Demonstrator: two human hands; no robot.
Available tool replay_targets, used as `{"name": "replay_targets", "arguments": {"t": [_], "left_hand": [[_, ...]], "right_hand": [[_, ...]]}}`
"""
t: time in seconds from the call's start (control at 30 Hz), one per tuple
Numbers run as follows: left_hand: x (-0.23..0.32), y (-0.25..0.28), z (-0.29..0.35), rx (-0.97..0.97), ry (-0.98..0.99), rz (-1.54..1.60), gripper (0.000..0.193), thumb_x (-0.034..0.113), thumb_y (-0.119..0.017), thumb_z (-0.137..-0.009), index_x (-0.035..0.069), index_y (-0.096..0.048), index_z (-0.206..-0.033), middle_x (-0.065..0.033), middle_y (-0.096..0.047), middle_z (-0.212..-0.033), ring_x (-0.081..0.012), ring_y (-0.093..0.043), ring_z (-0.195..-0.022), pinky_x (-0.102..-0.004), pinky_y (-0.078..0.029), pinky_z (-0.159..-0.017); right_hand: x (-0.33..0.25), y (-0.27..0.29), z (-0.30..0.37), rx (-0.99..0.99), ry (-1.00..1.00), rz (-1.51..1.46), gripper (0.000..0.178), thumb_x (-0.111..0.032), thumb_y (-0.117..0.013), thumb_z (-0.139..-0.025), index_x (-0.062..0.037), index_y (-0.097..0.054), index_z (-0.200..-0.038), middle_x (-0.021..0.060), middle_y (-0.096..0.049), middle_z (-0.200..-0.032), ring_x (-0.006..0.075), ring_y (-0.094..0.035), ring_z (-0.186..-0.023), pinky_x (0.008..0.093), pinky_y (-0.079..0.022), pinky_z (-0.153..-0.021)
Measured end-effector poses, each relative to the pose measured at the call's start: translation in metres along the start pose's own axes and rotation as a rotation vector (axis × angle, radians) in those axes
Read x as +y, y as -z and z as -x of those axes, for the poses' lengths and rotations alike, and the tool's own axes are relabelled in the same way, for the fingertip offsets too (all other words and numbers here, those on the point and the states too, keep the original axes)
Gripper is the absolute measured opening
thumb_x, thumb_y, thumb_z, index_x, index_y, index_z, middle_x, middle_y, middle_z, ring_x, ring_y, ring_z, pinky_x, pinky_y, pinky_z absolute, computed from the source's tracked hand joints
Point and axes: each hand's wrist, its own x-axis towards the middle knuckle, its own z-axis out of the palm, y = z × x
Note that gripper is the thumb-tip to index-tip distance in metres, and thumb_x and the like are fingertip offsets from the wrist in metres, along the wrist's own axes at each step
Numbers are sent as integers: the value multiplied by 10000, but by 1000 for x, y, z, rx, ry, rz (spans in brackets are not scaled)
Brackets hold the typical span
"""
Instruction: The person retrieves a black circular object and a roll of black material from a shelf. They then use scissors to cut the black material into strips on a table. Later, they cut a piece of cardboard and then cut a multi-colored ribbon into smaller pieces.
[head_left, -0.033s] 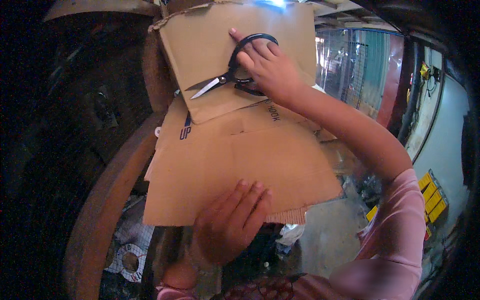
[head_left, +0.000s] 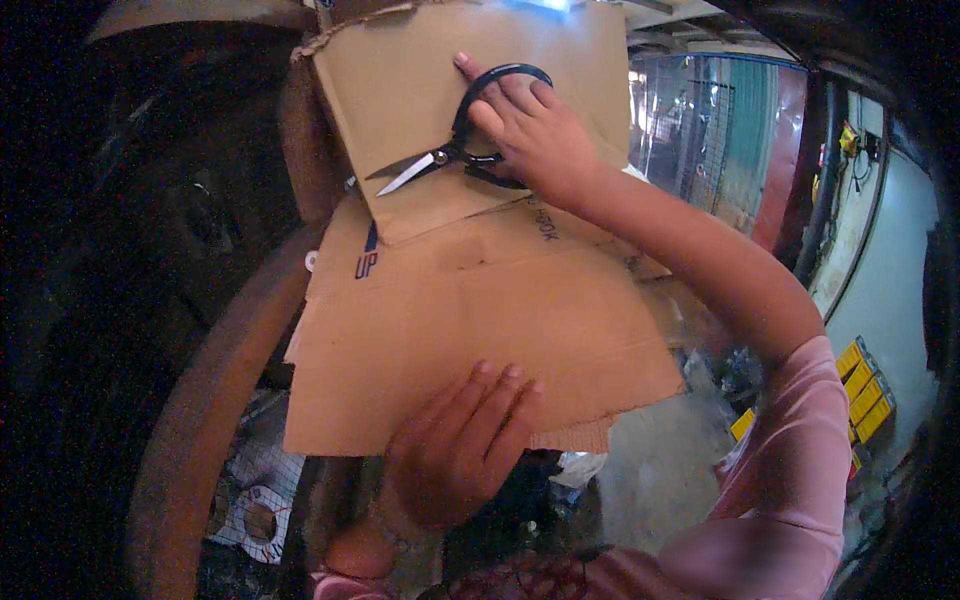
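Note:
My right hand (head_left: 540, 125) holds black-handled scissors (head_left: 455, 140), with fingers through the upper loop and the index finger stretched out over the cardboard. The scissor blades point to the lower left, slightly apart. Beneath them lies a plain brown cardboard panel (head_left: 400, 100), tilted at the far side. A nearer cardboard sheet (head_left: 470, 300) with dark printing partly runs under that panel; its near right edge is ragged. My left hand (head_left: 460, 440) lies on the near edge of this sheet, fingers stretched flat, thumb hidden.
A curved brown wooden piece (head_left: 215, 390) runs along the left. Below it sits a white ring-shaped object (head_left: 262, 525) near wire mesh. Yellow boxes (head_left: 865, 390) stand at the right, beside a pale wall (head_left: 895, 250). Grey floor (head_left: 650, 480) shows past the cardboard.

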Motion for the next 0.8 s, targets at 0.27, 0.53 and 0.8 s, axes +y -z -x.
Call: {"name": "replay_targets", "arguments": {"t": [0.27,0.53,0.8], "left_hand": [[5,5,0,41,30,-46,298,138,-576,-748,105,-641,-1037,-40,-636,-1048,-214,-637,-922,-317,-526,-739],[-55,68,-64,330,155,-88,217,125,-658,-789,2,-641,-968,-137,-653,-925,-243,-633,-845,-304,-477,-786],[-122,73,-126,265,151,433,263,229,-706,-778,-10,-624,-853,-47,-581,-729,-95,-521,-704,-249,-434,-664]], "right_hand": [[66,75,48,-44,80,-120,637,-369,-753,-608,-76,-475,-1101,124,-497,-1138,319,-480,-1053,431,-391,-892],[121,149,149,-487,-213,22,638,-356,-741,-612,-39,-491,-1107,179,-494,-1187,362,-460,-1131,448,-381,-944],[111,126,132,-664,-210,-357,617,-536,-679,-683,-29,-545,-1008,153,-579,-981,341,-558,-959,431,-450,-822]]}}
